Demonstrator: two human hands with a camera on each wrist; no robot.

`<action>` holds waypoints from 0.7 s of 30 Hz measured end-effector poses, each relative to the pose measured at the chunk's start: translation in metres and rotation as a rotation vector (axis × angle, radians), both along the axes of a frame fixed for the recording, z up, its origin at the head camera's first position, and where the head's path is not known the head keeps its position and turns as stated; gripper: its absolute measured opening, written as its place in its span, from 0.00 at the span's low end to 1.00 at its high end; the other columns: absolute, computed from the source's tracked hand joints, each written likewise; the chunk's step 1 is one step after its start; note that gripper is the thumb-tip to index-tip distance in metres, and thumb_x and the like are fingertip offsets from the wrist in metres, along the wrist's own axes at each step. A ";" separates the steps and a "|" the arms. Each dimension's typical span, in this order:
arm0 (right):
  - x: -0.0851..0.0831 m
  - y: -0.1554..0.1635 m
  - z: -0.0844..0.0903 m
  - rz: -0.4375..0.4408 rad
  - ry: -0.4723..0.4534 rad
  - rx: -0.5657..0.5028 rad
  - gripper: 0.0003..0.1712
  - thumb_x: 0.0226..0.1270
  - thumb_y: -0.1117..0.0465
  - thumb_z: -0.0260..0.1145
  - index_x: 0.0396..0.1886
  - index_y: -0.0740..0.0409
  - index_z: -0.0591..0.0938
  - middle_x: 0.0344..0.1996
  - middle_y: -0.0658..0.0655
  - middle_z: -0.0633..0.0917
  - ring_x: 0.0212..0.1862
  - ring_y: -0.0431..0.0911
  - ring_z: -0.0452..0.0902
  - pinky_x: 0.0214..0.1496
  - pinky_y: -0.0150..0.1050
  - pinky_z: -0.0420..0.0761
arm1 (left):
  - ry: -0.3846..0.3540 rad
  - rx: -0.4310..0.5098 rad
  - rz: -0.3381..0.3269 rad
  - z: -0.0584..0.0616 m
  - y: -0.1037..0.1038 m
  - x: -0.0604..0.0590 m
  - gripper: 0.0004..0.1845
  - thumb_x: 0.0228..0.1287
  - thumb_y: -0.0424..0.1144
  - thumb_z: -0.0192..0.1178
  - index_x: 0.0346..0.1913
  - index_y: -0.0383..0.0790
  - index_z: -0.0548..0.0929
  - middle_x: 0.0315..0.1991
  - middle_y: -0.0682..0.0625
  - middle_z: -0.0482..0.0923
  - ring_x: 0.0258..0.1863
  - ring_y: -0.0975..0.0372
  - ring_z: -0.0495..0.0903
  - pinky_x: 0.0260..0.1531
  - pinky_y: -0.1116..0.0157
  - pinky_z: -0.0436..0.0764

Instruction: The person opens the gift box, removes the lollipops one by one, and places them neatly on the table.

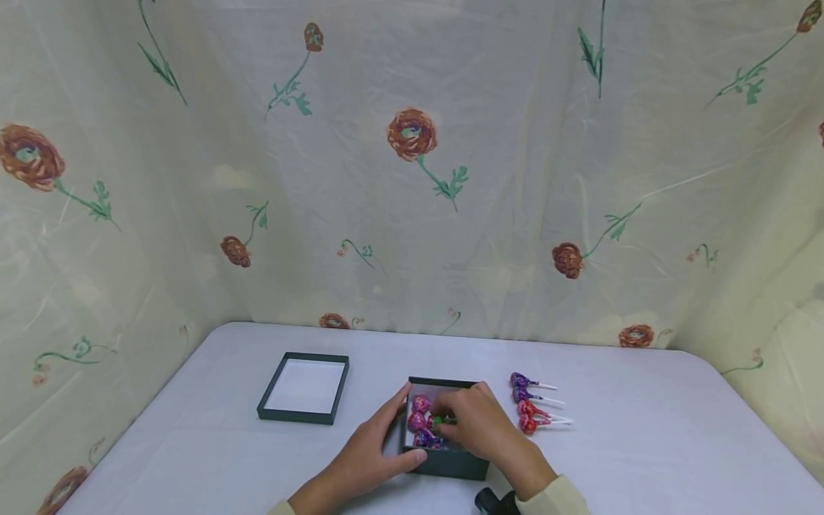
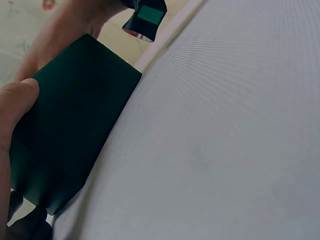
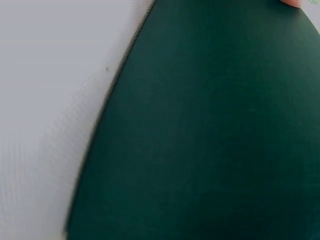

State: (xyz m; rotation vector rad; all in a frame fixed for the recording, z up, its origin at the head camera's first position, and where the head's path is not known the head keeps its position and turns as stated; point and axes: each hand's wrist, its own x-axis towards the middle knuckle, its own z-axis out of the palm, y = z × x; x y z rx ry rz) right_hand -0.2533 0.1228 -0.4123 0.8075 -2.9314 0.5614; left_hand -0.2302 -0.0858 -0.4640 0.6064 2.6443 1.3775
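An open dark green box stands on the table with several wrapped lollipops inside, pink ones above purple ones along its left side. My left hand holds the box by its left side, thumb at the near rim and fingertips at the far left corner. Reaching in from the right, my right hand pinches a green-wrapped lollipop, whose stick is hidden. In the left wrist view the box's outer wall sits beneath my left thumb. The box's wall fills most of the right wrist view.
A dark-rimmed box lid with a white inside lies at the back left. Right of the box, two purple lollipops and two red lollipops lie in a column, sticks pointing right. A floral curtain hangs behind the white table.
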 end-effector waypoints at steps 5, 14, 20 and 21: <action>-0.001 0.000 -0.001 -0.003 -0.007 -0.011 0.08 0.55 0.57 0.74 0.35 0.48 0.87 0.29 0.43 0.87 0.33 0.36 0.78 0.47 0.45 0.65 | 0.001 0.000 0.002 0.000 0.000 0.000 0.48 0.55 0.64 0.62 0.75 0.69 0.47 0.74 0.51 0.56 0.71 0.49 0.58 0.63 0.39 0.60; -0.002 0.002 0.000 0.017 0.005 -0.040 0.08 0.55 0.57 0.74 0.35 0.46 0.86 0.30 0.42 0.87 0.35 0.37 0.80 0.46 0.45 0.65 | 0.012 0.000 -0.003 0.000 0.000 0.001 0.49 0.55 0.65 0.62 0.76 0.68 0.47 0.74 0.51 0.56 0.71 0.50 0.58 0.64 0.40 0.60; -0.001 0.001 0.002 0.027 0.033 -0.052 0.09 0.54 0.58 0.75 0.36 0.46 0.87 0.31 0.42 0.87 0.37 0.38 0.80 0.46 0.45 0.67 | 0.011 0.013 -0.005 -0.001 0.000 0.001 0.49 0.55 0.64 0.63 0.76 0.67 0.47 0.74 0.51 0.56 0.71 0.50 0.58 0.64 0.40 0.60; -0.001 0.001 0.003 0.027 0.041 -0.051 0.09 0.54 0.58 0.75 0.36 0.46 0.87 0.31 0.42 0.87 0.38 0.38 0.79 0.46 0.45 0.67 | 0.011 0.016 -0.005 -0.001 0.000 0.001 0.49 0.55 0.64 0.63 0.76 0.67 0.47 0.74 0.51 0.56 0.71 0.50 0.58 0.64 0.40 0.60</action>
